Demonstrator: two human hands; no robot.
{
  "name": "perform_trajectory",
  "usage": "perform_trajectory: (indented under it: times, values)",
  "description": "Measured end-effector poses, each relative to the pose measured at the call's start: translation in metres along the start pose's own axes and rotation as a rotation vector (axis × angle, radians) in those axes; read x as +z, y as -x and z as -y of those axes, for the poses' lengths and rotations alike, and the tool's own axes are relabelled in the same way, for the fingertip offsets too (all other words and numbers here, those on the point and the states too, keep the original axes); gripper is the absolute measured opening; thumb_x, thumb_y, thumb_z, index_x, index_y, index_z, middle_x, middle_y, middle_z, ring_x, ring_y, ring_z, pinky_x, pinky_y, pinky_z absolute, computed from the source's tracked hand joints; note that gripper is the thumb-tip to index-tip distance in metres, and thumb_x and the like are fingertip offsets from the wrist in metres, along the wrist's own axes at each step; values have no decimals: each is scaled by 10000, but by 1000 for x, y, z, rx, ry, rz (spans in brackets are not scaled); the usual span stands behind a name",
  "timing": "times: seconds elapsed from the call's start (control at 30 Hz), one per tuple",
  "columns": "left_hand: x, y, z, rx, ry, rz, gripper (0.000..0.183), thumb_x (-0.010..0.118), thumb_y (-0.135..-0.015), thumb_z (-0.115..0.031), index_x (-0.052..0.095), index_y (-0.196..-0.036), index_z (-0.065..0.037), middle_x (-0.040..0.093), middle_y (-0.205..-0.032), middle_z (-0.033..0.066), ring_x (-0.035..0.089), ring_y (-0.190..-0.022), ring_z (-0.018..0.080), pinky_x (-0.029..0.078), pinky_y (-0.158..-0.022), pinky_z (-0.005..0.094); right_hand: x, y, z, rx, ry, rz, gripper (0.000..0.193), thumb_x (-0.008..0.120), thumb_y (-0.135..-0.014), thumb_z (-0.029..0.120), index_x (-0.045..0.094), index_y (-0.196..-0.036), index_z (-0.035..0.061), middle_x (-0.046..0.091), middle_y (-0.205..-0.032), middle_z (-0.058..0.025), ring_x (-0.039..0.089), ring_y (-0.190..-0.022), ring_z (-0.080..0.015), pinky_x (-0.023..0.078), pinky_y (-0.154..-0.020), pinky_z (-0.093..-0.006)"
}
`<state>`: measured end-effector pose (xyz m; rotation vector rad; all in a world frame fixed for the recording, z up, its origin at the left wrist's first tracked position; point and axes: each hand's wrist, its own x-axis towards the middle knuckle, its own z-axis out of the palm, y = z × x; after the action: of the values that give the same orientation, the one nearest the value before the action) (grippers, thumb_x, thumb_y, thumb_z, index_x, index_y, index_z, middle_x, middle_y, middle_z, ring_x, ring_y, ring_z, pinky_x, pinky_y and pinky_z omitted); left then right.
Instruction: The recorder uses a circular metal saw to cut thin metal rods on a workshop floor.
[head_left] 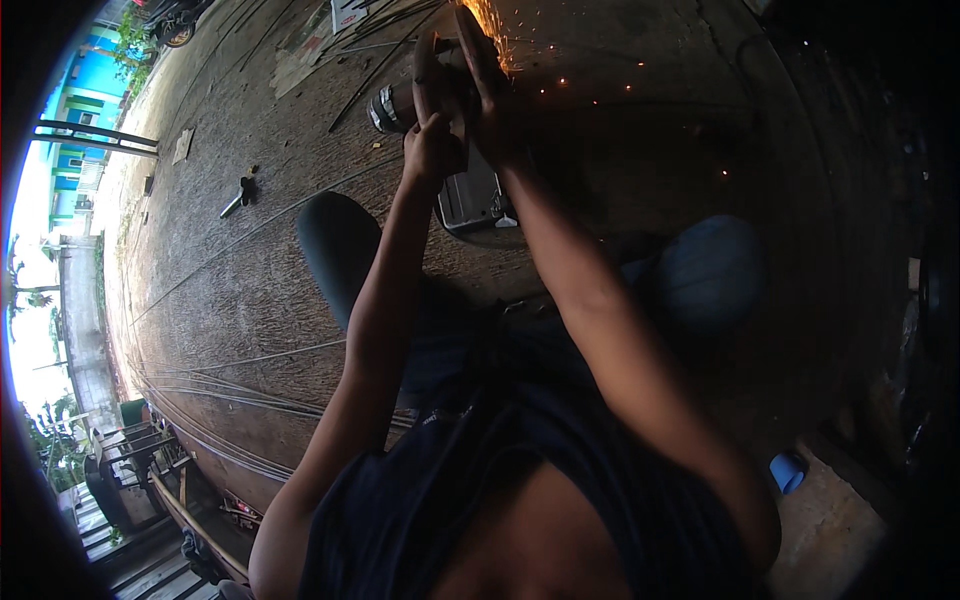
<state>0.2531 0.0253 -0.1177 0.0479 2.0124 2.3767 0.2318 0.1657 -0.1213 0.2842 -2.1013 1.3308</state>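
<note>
Angle grinder: dark body, silver band, sparks; gripped by left hand, right hand.

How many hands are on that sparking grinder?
2. The left hand grips the angle grinder at its body, nearer the person; the right hand holds it farther up beside the sparks. No other hands show.

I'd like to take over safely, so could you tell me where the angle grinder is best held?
Hold the angle grinder by its cylindrical body, coming from the rear end nearest you. Sparks fly from the far end, so the hands stay behind it.
</note>
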Motion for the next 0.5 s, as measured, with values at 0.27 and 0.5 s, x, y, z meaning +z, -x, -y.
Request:
perform_trajectory:
  times: [0.27, 0.5]
  values:
    - [5, 7, -1, 382, -864, 12, 165, 633, -766, -90, 625, -927, -58, 548, -649, 22, 598, -628, 126, 472, -541, 276, -8, -2, 7, -81, 8, -77, 576, 413, -958, 452, 349, -1438, 141, 493, -1299, -239, 531, -1134, -402, 457, -891, -458]
    - [8, 1, -1, 3, 6, -33, 175, 622, -841, -193, 557, -808, -34, 524, -603, 6, 528, -460, 119, 393, -417, 256, -11, -2, 14, -47, 67, -70, 561, 408, -957, 462, 379, -1417, 143, 548, -1172, -267, 554, -1045, -435, 465, -851, -477]
